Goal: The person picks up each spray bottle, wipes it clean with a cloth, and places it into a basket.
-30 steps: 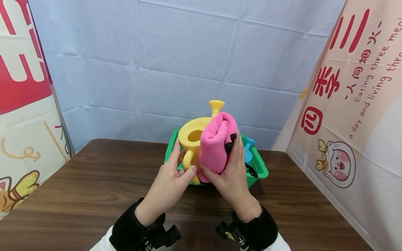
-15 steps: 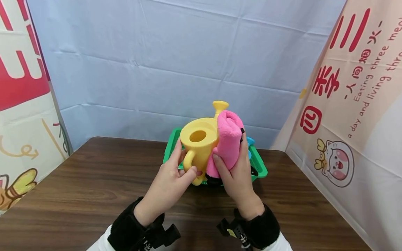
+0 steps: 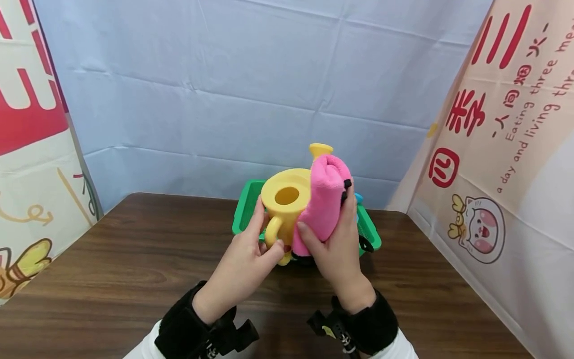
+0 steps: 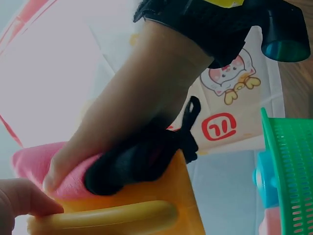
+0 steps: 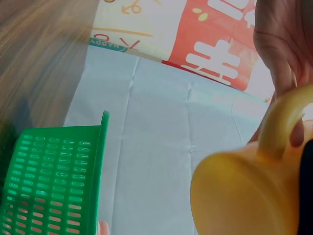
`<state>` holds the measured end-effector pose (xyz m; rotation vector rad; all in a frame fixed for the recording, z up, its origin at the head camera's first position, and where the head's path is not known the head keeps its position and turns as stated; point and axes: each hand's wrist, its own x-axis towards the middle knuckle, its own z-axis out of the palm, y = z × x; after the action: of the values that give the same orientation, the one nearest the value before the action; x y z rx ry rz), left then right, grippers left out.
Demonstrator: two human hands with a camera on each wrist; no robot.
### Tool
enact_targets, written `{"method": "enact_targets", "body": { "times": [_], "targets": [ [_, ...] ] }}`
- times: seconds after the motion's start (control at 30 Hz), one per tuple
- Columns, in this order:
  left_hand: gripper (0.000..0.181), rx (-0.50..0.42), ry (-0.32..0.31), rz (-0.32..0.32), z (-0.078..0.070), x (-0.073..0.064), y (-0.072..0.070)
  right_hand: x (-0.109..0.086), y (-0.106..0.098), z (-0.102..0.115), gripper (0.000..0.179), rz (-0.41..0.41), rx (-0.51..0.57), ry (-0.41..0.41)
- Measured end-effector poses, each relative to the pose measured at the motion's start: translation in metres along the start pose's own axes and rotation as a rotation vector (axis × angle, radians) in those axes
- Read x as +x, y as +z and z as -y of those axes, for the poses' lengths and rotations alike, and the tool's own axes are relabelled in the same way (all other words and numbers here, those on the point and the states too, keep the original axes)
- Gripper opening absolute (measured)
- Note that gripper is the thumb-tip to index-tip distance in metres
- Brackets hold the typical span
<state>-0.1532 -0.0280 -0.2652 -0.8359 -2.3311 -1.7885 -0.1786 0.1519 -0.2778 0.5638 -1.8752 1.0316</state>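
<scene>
My left hand [image 3: 242,264] grips a yellow toy watering can [image 3: 291,217] by its handle side, thumb and fingertips near the lower end of the handle. Pressed along the can's right side, a pink fleecy bundle [image 3: 325,197] with black trim is held in my right hand [image 3: 338,259], thumb in front and fingers largely hidden behind. Only the can's spout head [image 3: 321,149] pokes out above the bundle. In the left wrist view, a black cord loop [image 4: 190,117] sticks out from the bundle's black end. The right wrist view shows the can's rounded base [image 5: 234,196], raised above the basket.
Behind and below the held things, a green slotted basket [image 3: 244,204] stands on the brown wooden table [image 3: 112,259]. A blue piece [image 4: 266,181] and something pink [image 4: 271,220] appear beside its wall. A pale blue cloth [image 3: 202,99] hangs behind, with printed cloths at both sides.
Both hands have shifted slightly right with the can and the bundle. The bundle has slid right across the can, so more of the can's top and body shows.
</scene>
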Motion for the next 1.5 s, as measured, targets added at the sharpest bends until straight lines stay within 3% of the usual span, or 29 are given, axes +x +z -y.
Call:
{"method": "enact_targets", "body": {
  "times": [0.13,0.23,0.43,0.53,0.7,0.9,1.07,1.17,1.27,1.37,1.43,1.5],
  "targets": [
    [0.081,0.001,0.001,0.028,0.000,0.001,0.002,0.001,-0.005,-0.007,0.069,0.017,0.145,0.040],
    [0.081,-0.005,-0.007,0.041,0.000,0.000,0.003,0.001,-0.008,-0.010,0.056,0.013,0.154,0.032],
    [0.081,-0.039,-0.020,0.018,0.001,-0.002,0.005,0.004,-0.003,-0.011,0.062,0.024,0.161,-0.091],
    [0.081,-0.038,-0.026,-0.001,0.002,-0.002,0.005,0.002,0.000,-0.010,0.072,0.029,0.077,-0.139],
    [0.079,-0.054,-0.052,-0.016,0.003,-0.002,0.003,-0.004,0.003,-0.003,0.082,0.023,-0.184,-0.177],
    [0.080,-0.040,-0.063,-0.016,0.003,0.000,0.003,-0.006,0.007,0.005,0.085,-0.015,-0.271,-0.239],
    [0.081,0.006,-0.042,0.000,0.003,0.001,0.003,-0.003,0.006,0.004,0.091,-0.034,-0.165,-0.167],
    [0.081,0.008,-0.016,0.023,0.003,0.000,0.003,0.000,0.000,0.001,0.089,-0.013,-0.026,-0.104],
    [0.081,-0.016,-0.003,0.049,0.002,0.001,0.005,0.007,-0.006,-0.001,0.075,0.014,0.177,-0.030],
    [0.080,-0.045,-0.018,0.063,0.003,0.002,0.006,0.012,-0.008,-0.002,0.063,0.019,0.307,0.002],
    [0.080,-0.048,-0.028,0.058,0.003,0.001,0.006,0.013,-0.006,-0.004,0.061,0.018,0.312,-0.009],
    [0.081,-0.036,-0.030,0.048,0.003,0.001,0.005,0.009,-0.003,-0.003,0.068,0.000,0.226,-0.034]
  ]
}}
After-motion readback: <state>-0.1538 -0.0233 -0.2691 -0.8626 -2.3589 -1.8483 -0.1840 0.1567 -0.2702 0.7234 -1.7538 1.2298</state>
